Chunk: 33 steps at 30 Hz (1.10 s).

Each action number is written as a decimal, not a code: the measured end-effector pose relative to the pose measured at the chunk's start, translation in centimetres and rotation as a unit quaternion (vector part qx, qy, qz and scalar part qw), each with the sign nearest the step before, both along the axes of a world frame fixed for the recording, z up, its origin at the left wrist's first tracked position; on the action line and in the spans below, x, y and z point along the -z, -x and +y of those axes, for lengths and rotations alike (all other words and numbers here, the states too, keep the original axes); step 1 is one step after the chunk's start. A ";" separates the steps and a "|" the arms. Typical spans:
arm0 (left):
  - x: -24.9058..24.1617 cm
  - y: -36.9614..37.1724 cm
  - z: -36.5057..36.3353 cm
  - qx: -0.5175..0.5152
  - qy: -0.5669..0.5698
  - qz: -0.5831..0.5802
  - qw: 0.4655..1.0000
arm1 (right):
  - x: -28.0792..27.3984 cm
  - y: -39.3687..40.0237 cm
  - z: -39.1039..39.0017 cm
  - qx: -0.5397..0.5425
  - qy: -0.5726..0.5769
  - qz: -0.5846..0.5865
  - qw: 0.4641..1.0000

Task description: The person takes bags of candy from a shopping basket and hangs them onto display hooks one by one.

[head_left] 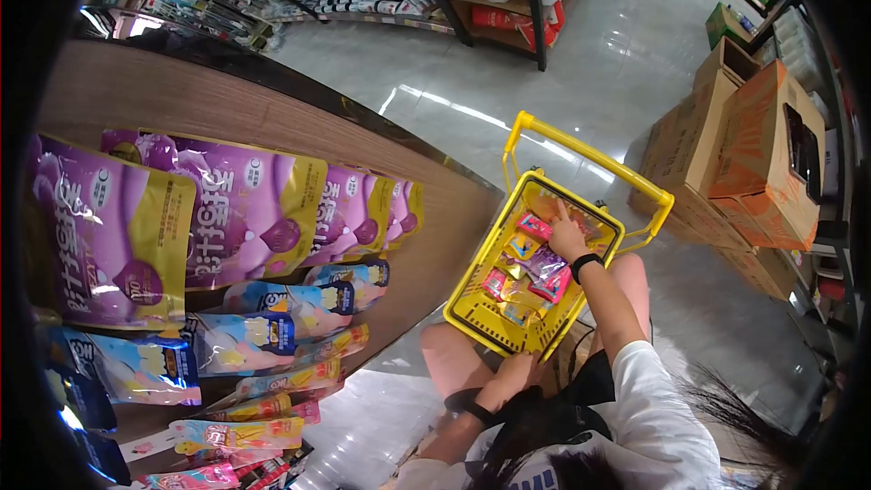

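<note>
A yellow shopping basket [481, 286] with a raised yellow handle [590, 159] sits on the floor between my knees. It holds several small colourful snack packets [543, 265]. My right hand [567, 236], with a black watch on the wrist, reaches into the basket and rests on the packets at its far side, fingers spread and one pointing forward. My left hand [514, 370], with a black band on the wrist, is curled at the basket's near rim and seems to grip it.
A wooden shelf unit [272, 118] at left carries purple-and-gold pouches [227, 209], blue packets [272, 308] and hanging candy strips [263, 408]. Stacked cardboard boxes [735, 163] stand at right. More shelving [508, 0] lies across the glossy grey floor.
</note>
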State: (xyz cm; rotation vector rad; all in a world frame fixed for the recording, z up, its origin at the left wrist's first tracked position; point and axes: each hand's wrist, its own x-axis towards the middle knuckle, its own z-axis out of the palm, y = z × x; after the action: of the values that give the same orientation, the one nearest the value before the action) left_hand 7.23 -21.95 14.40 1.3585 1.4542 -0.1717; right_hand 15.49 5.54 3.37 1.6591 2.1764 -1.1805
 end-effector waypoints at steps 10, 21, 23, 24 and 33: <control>-0.9 2.1 -1.5 -0.036 -0.075 0.076 0.994 | 0.7 0.3 -0.2 -0.057 0.008 -0.048 0.997; -0.9 1.7 -1.8 -0.039 -0.112 0.050 0.992 | 1.5 0.3 2.0 -0.025 -0.027 -0.058 0.998; -0.6 1.3 -2.0 -0.021 -0.117 0.035 0.992 | 1.5 -0.1 1.1 -0.006 -0.053 0.013 0.998; 0.1 1.3 -2.4 -0.013 -0.123 0.032 0.992 | 0.3 -0.4 0.6 0.003 -0.036 0.038 0.999; -3.0 1.0 -0.2 -0.095 -0.159 0.060 0.981 | -10.0 -4.5 -1.0 0.133 0.320 0.338 0.875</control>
State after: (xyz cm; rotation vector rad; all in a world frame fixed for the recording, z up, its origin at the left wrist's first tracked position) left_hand 6.27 -22.16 17.38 1.4725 1.7588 0.1090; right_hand 20.04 4.52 13.37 1.3744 1.5076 -2.5198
